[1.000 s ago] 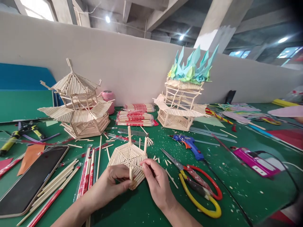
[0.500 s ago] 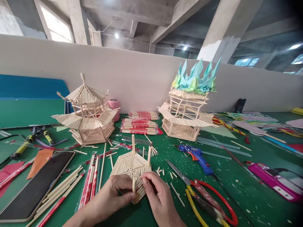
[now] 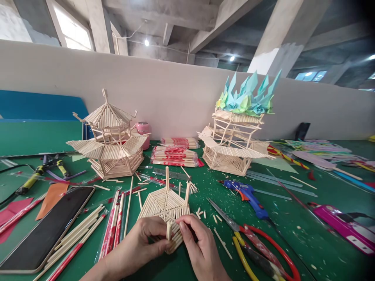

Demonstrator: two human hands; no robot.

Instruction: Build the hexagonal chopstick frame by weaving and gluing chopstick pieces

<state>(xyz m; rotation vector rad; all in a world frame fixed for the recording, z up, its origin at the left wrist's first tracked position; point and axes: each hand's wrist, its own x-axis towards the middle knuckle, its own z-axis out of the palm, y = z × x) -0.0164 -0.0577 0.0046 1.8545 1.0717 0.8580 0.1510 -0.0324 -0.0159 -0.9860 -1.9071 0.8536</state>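
Facing inward, left fingers pinch a wooden post while right fingers press together.

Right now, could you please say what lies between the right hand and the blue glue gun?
The head view shows scissors between the right hand and the blue glue gun, with short stick pieces nearer the hand.
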